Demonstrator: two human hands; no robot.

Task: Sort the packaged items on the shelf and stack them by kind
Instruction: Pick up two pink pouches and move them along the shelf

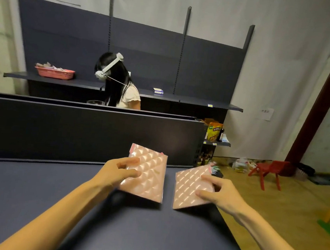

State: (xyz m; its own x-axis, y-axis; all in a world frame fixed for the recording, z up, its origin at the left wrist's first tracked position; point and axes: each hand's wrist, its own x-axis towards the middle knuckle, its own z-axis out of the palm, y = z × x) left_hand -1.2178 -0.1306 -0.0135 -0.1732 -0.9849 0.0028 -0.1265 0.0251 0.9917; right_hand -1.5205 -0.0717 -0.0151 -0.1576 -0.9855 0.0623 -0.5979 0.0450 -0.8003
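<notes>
left grip [118, 173]: holds quilted pink packet [150, 176] | right grip [219, 193]: holds matching packet [189, 188], tilted

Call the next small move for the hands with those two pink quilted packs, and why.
Probably bring the right pack over onto the left pack. The left hand and right hand each grip one, tilted up off the dark shelf, side by side and apart; both look the same kind.
</notes>
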